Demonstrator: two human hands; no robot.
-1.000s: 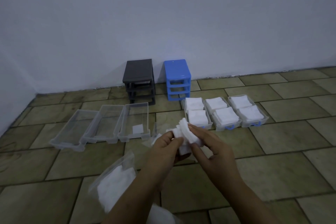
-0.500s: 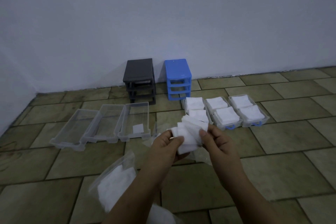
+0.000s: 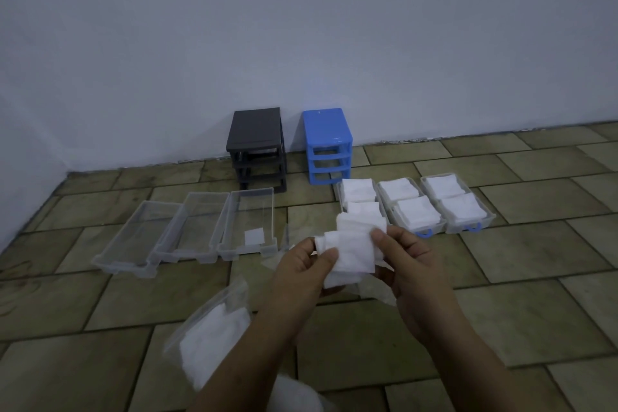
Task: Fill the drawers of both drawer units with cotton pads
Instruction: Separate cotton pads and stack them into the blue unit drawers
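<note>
The stack of cotton pads now sits lower and flatter between both hands, no longer fanned upright; the right hand has slid to its right edge, thumb on top, while the left hand pinches the left edge

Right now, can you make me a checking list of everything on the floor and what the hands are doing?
Surface: tiled floor, nothing spilled.
Job's things: black drawer unit and blue drawer unit stand by the wall, slots empty. Three filled drawers lie on the right. Three clear drawers lie on the left; only the rightmost holds one pad.
Clutter: bag of pads near the arms; crumpled wrapper under the hands.
Hands: left hand and right hand both grip a stack of pads with curled fingers.
Cables: nothing seen.
Surroundings: plain wall.
</note>
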